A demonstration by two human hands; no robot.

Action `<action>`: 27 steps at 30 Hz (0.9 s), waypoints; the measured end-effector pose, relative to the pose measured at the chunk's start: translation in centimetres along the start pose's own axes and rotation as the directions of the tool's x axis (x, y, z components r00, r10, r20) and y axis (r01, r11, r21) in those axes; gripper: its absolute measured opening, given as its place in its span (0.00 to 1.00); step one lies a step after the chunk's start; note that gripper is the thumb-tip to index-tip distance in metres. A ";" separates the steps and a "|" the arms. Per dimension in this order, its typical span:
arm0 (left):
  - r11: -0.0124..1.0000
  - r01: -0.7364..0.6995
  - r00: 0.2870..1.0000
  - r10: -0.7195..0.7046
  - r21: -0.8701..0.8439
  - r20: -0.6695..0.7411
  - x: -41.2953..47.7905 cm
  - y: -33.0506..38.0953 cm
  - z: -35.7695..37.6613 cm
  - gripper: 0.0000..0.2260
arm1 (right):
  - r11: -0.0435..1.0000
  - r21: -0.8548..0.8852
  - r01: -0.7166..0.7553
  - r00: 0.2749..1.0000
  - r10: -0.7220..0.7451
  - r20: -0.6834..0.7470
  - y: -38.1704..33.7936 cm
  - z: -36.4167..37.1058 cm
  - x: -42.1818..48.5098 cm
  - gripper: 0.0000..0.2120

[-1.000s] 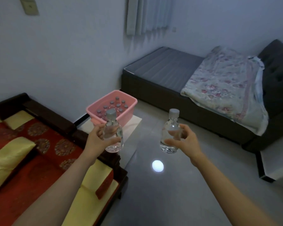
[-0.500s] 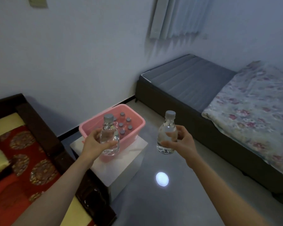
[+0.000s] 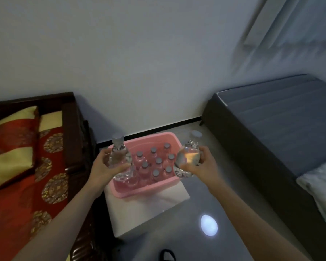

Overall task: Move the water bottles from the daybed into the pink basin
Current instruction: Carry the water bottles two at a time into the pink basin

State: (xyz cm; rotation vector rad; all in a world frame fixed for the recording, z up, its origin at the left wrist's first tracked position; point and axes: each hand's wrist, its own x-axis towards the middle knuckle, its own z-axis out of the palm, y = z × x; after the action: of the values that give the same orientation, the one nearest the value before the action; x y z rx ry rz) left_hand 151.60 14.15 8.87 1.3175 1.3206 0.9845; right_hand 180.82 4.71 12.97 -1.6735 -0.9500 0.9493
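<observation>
Head view: bottles inside curled fingers

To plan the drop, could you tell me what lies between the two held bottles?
Capped water bottles standing in the pink basin, in the head view.

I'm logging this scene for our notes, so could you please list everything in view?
Daybed: one, dark wood, red and gold cushions, left.
Bed: one, grey, right.
Blanket: one, pale, on bed.
White stand: one, white, between daybed and bed.
Pink basin: one, pink, on the stand.
Bottles in basin: at least eight, clear, grey caps, upright.
Left bottle: one, clear, grey cap, over basin's left end.
Right bottle: one, clear, grey cap, at basin's right edge.
Left hand: one, grips its bottle.
Right hand: one, grips its bottle.
</observation>
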 end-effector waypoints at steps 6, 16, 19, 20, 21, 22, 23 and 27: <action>0.995 0.104 0.988 -0.102 0.012 -0.117 -0.1 -3.0 1.4 0.31 | 0.999 -0.051 -0.016 0.967 0.029 0.253 3.6 4.4 5.3 0.34; 0.977 0.187 0.980 -0.179 0.100 -0.084 0.8 -7.0 2.4 0.31 | 0.989 -0.148 -0.014 0.903 0.076 0.423 8.3 11.3 8.5 0.35; 0.971 0.194 0.981 -0.188 0.137 -0.051 1.6 -7.6 2.8 0.32 | 0.979 -0.200 0.044 0.908 0.044 0.417 9.2 12.8 9.4 0.35; 0.971 0.191 0.981 -0.185 0.146 -0.051 1.9 -7.8 2.9 0.31 | 0.976 -0.212 0.047 0.907 0.047 0.418 9.5 13.2 9.8 0.34; 0.969 0.187 0.982 -0.181 0.159 -0.050 2.1 -8.0 3.1 0.31 | 0.973 -0.226 0.042 0.906 0.059 0.420 9.8 13.5 10.2 0.34; 0.966 0.184 0.983 -0.179 0.180 -0.045 2.3 -8.1 3.2 0.31 | 0.969 -0.246 0.039 0.903 0.071 0.424 10.1 13.8 10.6 0.36; 0.961 0.176 0.984 -0.173 0.212 -0.036 2.7 -8.4 3.3 0.31 | 0.963 -0.266 0.049 0.897 0.075 0.435 10.4 14.0 11.0 0.38; 0.920 0.037 0.994 -0.073 0.389 0.077 4.1 -9.6 3.2 0.30 | 0.898 -0.391 0.202 0.844 0.043 0.535 11.0 14.0 12.7 0.46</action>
State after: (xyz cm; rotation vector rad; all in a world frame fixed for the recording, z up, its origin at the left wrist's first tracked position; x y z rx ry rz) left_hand 153.19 17.18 -1.54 1.5906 1.5256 0.6327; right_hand 174.96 18.42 -3.02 -1.7363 -1.7038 1.2443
